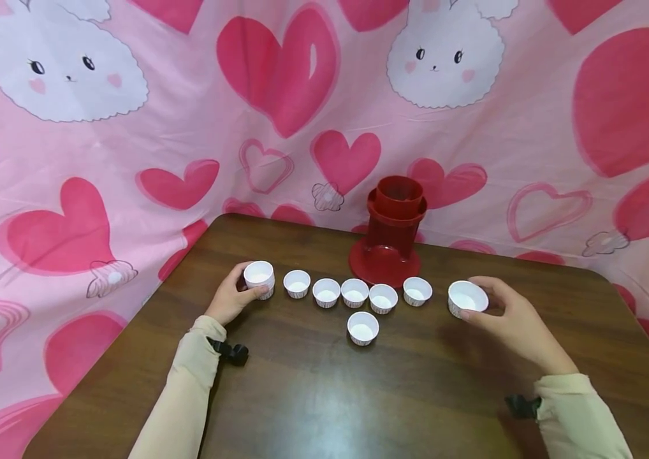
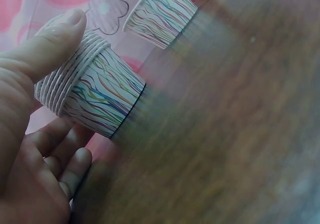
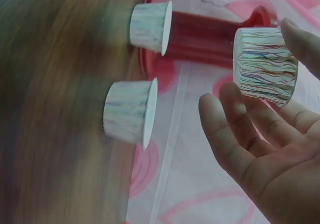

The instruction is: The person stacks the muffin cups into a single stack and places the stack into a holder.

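My left hand point(image 1: 231, 298) grips a nested stack of small white paper cups point(image 1: 260, 278) at the left end of a row. Several rims of the stack show under the thumb in the left wrist view, above wavy coloured lines on the side point(image 2: 107, 91). On the right, my right hand point(image 1: 512, 320) pinches a single paper cup point(image 1: 467, 298) by its rim, between thumb and fingers. In the right wrist view this striped cup point(image 3: 265, 63) is held above the table. Between my hands stand several paper cups in a row, among them one point(image 1: 297, 284) nearest the stack.
Behind the row stands a red plastic stand with a round tube top point(image 1: 396, 213) and a flat base. One more paper cup point(image 1: 363, 329) sits in front of the row. The brown wooden table point(image 1: 324, 401) meets a pink heart-patterned cloth point(image 1: 187, 115) at the back and left.
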The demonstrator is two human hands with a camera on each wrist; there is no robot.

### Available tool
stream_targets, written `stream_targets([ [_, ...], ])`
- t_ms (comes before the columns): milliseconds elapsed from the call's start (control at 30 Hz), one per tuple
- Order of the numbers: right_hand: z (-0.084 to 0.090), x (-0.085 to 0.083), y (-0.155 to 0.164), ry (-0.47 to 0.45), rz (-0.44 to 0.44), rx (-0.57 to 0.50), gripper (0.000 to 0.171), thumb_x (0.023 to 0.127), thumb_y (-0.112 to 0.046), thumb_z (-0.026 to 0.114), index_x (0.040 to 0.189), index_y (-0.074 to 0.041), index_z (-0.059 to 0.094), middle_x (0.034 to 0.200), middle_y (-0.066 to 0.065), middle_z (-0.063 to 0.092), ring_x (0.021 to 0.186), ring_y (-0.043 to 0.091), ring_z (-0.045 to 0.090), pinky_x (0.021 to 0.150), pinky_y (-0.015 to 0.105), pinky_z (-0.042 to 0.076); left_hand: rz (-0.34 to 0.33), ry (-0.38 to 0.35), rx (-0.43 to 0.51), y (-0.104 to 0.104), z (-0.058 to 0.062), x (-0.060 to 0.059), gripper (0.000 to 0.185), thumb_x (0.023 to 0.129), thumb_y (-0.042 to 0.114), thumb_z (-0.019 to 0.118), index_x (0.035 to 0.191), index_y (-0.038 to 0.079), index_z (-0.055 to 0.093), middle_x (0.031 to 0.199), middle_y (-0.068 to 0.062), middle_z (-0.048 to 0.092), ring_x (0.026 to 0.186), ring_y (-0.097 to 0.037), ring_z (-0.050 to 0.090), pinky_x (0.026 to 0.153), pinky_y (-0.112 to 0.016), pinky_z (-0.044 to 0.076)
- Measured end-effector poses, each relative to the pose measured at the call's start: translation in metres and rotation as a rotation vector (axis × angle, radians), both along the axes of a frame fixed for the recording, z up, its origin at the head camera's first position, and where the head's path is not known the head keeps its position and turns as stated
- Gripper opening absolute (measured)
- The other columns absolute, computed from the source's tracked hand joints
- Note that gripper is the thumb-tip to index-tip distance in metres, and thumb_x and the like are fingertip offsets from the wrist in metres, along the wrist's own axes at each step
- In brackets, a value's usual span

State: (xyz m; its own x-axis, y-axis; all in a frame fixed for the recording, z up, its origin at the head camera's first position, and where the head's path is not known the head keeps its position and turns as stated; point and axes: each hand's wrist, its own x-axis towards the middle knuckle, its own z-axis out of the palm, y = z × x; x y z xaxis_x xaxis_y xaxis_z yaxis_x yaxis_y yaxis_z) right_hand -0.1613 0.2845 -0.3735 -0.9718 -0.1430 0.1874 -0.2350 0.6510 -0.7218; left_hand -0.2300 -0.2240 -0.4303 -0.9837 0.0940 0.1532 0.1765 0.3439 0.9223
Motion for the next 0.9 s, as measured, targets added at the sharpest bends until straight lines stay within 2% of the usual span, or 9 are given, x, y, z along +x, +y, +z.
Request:
stream_targets([
  [167,0.001,-0.010,-0.018,-0.002,0.028,-0.057,0.062,0.088,-0.026,0.082,0.140,-0.007,0.053,0.119,0.013,0.063,0.092,0.023,0.062,0.073,0.025,0.052,0.000,0.006,0.003,0.000,-0.001,0.000,0.062,0.089,0.005,0.076,0.140,-0.008,0.045,0.133,-0.031,0.051,0.121,-0.041,0.049,0.106,-0.051,0.038],
  [267,0.001,-0.018,-0.030,-0.012,0.044,-0.086,0.061,0.088,-0.027,0.082,0.138,-0.009,0.054,0.120,0.012,0.064,0.095,0.026,0.061,0.074,0.025,0.053,0.002,0.010,-0.001,0.000,-0.001,0.001,0.061,0.089,0.005,0.077,0.140,-0.008,0.045,0.132,-0.030,0.052,0.120,-0.039,0.049,0.105,-0.050,0.038],
  [400,0.001,-0.028,-0.048,-0.015,0.080,-0.122,0.057,0.088,-0.025,0.081,0.137,-0.009,0.056,0.123,0.011,0.064,0.100,0.027,0.059,0.078,0.026,0.052,-0.005,0.021,-0.001,0.000,-0.002,0.000,0.061,0.088,0.004,0.077,0.139,-0.008,0.046,0.130,-0.030,0.053,0.118,-0.038,0.050,0.103,-0.049,0.039],
  [500,0.002,-0.034,-0.064,-0.008,0.114,-0.145,0.055,0.088,-0.021,0.082,0.136,-0.009,0.057,0.120,0.011,0.065,0.098,0.028,0.060,0.078,0.029,0.052,-0.007,0.023,0.000,-0.001,-0.003,0.001,0.060,0.088,0.004,0.077,0.139,-0.008,0.046,0.130,-0.030,0.053,0.117,-0.037,0.051,0.102,-0.048,0.040],
  [767,0.006,-0.047,-0.101,-0.012,0.165,-0.169,0.055,0.087,-0.021,0.082,0.135,-0.012,0.058,0.115,0.010,0.064,0.094,0.027,0.059,0.070,0.032,0.054,-0.006,0.020,0.001,-0.001,-0.004,0.000,0.060,0.088,0.004,0.077,0.139,-0.008,0.046,0.129,-0.029,0.054,0.116,-0.036,0.051,0.099,-0.039,0.041],
  [833,0.008,-0.050,-0.109,-0.003,0.176,-0.169,0.054,0.087,-0.022,0.082,0.135,-0.013,0.058,0.116,0.008,0.064,0.094,0.027,0.059,0.073,0.035,0.054,-0.009,0.022,0.008,-0.002,-0.006,-0.001,0.061,0.088,0.004,0.077,0.139,-0.007,0.046,0.129,-0.029,0.054,0.116,-0.036,0.051,0.099,-0.039,0.042],
  [900,0.008,-0.054,-0.116,0.006,0.189,-0.180,0.054,0.086,-0.022,0.082,0.134,-0.014,0.059,0.120,0.007,0.064,0.099,0.026,0.059,0.080,0.039,0.053,-0.012,0.022,0.008,-0.003,-0.010,-0.004,0.061,0.089,0.005,0.077,0.140,-0.006,0.046,0.130,-0.028,0.054,0.117,-0.036,0.051,0.101,-0.041,0.041],
])
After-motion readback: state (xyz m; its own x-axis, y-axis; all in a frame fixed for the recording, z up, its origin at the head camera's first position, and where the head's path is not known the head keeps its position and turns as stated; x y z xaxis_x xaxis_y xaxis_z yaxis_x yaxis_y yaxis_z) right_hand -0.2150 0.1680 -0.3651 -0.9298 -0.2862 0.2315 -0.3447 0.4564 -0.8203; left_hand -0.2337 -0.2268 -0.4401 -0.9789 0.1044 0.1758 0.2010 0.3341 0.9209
